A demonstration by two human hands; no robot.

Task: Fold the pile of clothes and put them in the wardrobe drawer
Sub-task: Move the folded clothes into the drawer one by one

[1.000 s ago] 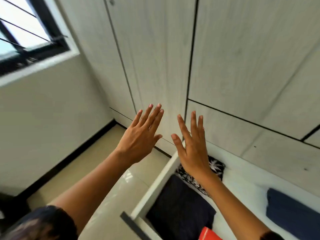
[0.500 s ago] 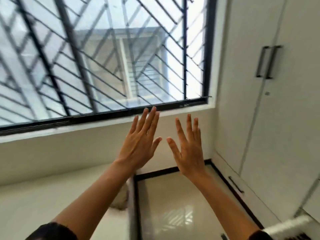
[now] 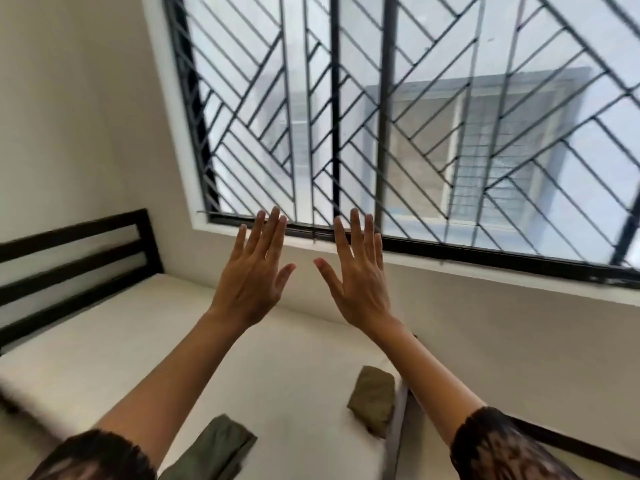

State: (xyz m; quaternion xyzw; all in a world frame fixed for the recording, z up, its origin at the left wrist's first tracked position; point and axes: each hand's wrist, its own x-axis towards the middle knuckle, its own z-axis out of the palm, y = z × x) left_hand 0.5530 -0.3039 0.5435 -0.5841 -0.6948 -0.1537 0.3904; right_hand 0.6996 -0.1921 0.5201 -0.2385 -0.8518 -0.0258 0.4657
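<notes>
left hand raised, fingers spread, empty | right hand likewise | bed: folded olive garment right; another near

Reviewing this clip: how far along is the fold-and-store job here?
Done: an olive-green garment and a brownish garment lie folded on the mattress.
In hand: nothing. The left hand and right hand are raised, fingers straight.
Left: both folded pieces must go into the wardrobe drawer, which is out of view. No unfolded pile shows.
</notes>
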